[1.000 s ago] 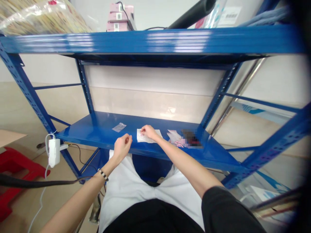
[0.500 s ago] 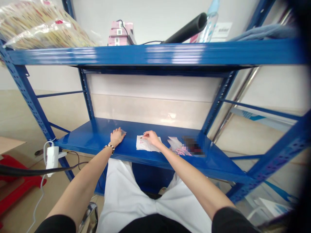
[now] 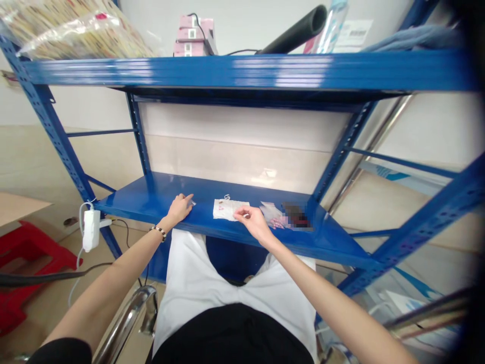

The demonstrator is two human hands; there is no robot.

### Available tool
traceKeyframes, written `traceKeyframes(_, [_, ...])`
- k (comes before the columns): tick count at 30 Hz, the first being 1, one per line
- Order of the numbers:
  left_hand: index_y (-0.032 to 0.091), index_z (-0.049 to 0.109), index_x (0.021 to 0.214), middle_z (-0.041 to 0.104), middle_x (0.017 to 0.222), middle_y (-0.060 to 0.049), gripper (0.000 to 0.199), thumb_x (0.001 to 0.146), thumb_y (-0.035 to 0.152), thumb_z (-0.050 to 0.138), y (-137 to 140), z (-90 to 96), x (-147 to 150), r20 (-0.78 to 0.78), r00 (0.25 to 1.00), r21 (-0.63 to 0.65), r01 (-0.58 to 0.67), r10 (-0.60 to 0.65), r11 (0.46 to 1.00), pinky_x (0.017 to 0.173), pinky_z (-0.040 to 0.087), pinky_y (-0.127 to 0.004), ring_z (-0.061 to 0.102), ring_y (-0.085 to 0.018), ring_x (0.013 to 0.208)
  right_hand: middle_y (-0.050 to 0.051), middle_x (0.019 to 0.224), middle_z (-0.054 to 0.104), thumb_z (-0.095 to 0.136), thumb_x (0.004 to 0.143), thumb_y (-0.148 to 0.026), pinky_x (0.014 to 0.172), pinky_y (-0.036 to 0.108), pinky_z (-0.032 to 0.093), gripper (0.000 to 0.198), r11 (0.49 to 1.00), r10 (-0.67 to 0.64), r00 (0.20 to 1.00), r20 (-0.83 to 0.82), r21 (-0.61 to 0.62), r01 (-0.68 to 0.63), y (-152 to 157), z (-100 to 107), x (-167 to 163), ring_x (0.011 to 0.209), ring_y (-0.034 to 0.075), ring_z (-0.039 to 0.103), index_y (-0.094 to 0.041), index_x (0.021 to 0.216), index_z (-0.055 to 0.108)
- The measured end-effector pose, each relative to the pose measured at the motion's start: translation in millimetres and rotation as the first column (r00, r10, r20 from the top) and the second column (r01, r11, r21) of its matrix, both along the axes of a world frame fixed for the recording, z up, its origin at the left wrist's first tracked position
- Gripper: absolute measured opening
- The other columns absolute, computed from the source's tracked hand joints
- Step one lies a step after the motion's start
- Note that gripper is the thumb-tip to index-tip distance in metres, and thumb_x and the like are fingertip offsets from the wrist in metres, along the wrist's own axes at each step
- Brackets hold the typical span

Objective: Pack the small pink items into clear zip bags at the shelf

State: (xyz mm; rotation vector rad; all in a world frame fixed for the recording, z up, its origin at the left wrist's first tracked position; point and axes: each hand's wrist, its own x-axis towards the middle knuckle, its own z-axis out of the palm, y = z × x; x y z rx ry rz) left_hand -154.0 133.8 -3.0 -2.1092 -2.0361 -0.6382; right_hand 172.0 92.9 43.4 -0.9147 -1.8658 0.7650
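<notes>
On the blue shelf board [image 3: 168, 189], my left hand [image 3: 179, 209] is closed with its fingers around a small clear plastic bag [image 3: 193, 203], of which only a corner shows. My right hand [image 3: 253, 221] hovers at the right end of a white tissue-like sheet [image 3: 226, 210], thumb and fingers pinched together. Whatever the pinch holds is too small to make out. Small pinkish and brown bits lie on the sheet's left part, and a small whitish loop [image 3: 227, 197] lies at its back edge. Right of my right hand is a clear bag with pink pieces [image 3: 278, 221].
A dark, blurred-out flat object [image 3: 297, 216] lies at the shelf's right. Overhead runs the upper shelf's blue beam [image 3: 212, 71], carrying pink boxes [image 3: 190, 43], a black tube [image 3: 295, 33] and a large filled plastic bag [image 3: 76, 33]. A white power strip [image 3: 91, 230] hangs at left.
My right hand has moved from the sheet's left part to its right end, uncovering the small bits. My left hand stays at the plastic bag. The camera view has shifted slightly.
</notes>
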Motion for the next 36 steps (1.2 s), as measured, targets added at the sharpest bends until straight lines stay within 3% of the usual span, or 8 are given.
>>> traceKeyframes(7, [0.018, 0.065, 0.107, 0.056, 0.107, -0.01, 0.027, 0.08, 0.022, 0.061, -6.4, 3.3, -4.8, 0.139, 0.987, 0.017, 0.082, -0.083, 0.996, 0.092, 0.045, -0.035, 0.056, -0.024, 0.099, 0.005, 0.078, 0.07, 0.07, 0.076, -0.037, 0.069, 0.03, 0.045, 0.021, 0.989, 0.045, 0.996, -0.081, -0.135, -0.055, -40.6, 1.6, -3.0, 0.074, 0.019, 0.062, -0.016, 0.077, 0.069])
traceKeyframes(12, [0.02, 0.061, 0.096, 0.056, 0.109, -0.008, 0.012, 0.086, 0.027, 0.059, -43.3, 0.3, 14.8, 0.232, 0.96, 0.12, 0.135, -0.159, 0.984, 0.094, 0.045, -0.033, 0.056, -0.022, 0.103, 0.004, 0.077, 0.069, 0.071, 0.077, -0.038, 0.071, 0.03, 0.047, 0.02, 0.964, 0.059, 0.981, -0.184, -0.246, -0.104, -83.6, -11.0, 2.4, 0.073, 0.017, 0.062, -0.018, 0.078, 0.068])
traceKeyframes(16, [0.02, 0.06, 0.094, 0.056, 0.11, -0.008, 0.008, 0.089, 0.027, 0.056, -80.0, 11.6, 42.5, 0.321, 0.92, 0.125, 0.193, -0.224, 0.973, 0.095, 0.045, -0.035, 0.057, -0.022, 0.104, 0.004, 0.076, 0.068, 0.072, 0.078, -0.04, 0.066, 0.029, 0.048, 0.021, 0.943, 0.016, 0.969, -0.247, -0.318, -0.097, -114.7, -22.8, 12.2, 0.071, 0.017, 0.061, -0.019, 0.079, 0.068])
traceKeyframes(22, [0.02, 0.06, 0.094, 0.058, 0.12, -0.009, 0.007, 0.091, 0.025, 0.056, -142.9, 22.3, 117.1, 0.517, 0.612, 0.263, 0.552, -0.598, 0.792, 0.101, 0.041, -0.036, 0.054, -0.022, 0.116, 0.005, 0.081, 0.069, 0.073, 0.079, -0.042, 0.065, 0.028, 0.048, 0.023, 0.954, -0.054, 0.951, -0.304, -0.298, -0.041, -129.3, -20.4, 14.4, 0.074, 0.018, 0.062, -0.02, 0.081, 0.067])
traceKeyframes(25, [0.019, 0.063, 0.099, 0.06, 0.115, -0.01, 0.013, 0.094, 0.027, 0.053, -161.4, 14.2, 148.2, 0.622, 0.445, 0.225, 0.687, -0.644, 0.691, 0.094, 0.045, -0.034, 0.057, -0.021, 0.108, 0.006, 0.085, 0.071, 0.072, 0.08, -0.043, 0.071, 0.03, 0.05, 0.024, 0.969, -0.039, 0.948, -0.317, -0.243, -0.041, -127.3, -18.7, 15.8, 0.079, 0.019, 0.064, -0.02, 0.082, 0.066])
traceKeyframes(28, [0.018, 0.066, 0.097, 0.059, 0.111, -0.01, 0.016, 0.093, 0.029, 0.055, -165.6, 7.5, 161.9, 0.672, 0.37, 0.181, 0.757, -0.641, 0.627, 0.088, 0.048, -0.032, 0.058, -0.02, 0.101, 0.006, 0.085, 0.072, 0.07, 0.082, -0.042, 0.075, 0.031, 0.049, 0.023, 0.975, -0.01, 0.954, -0.3, -0.215, -0.057, -124.8, -22.4, 22.9, 0.081, 0.019, 0.065, -0.019, 0.084, 0.064])
traceKeyframes(31, [0.018, 0.068, 0.094, 0.057, 0.112, -0.01, 0.016, 0.091, 0.031, 0.059, -163.6, 4.5, 162.8, 0.69, 0.36, 0.175, 0.759, -0.628, 0.627, 0.085, 0.05, -0.031, 0.058, -0.02, 0.1, 0.005, 0.082, 0.072, 0.068, 0.084, -0.04, 0.074, 0.03, 0.048, 0.022, 0.973, 0.01, 0.966, -0.259, -0.218, -0.068, -122.2, -28.5, 29.4, 0.079, 0.019, 0.066, -0.019, 0.087, 0.062])
traceKeyframes(36, [0.017, 0.07, 0.089, 0.057, 0.106, -0.01, 0.017, 0.085, 0.033, 0.067, -160.3, -10.3, 160.9, 0.785, 0.327, 0.17, 0.702, -0.526, 0.691, 0.078, 0.051, -0.029, 0.059, -0.02, 0.097, 0.004, 0.08, 0.071, 0.061, 0.088, -0.034, 0.07, 0.029, 0.045, 0.015, 0.975, 0.051, 0.985, -0.162, -0.207, -0.084, -117.3, -35.6, 26.7, 0.076, 0.018, 0.066, -0.02, 0.087, 0.058])
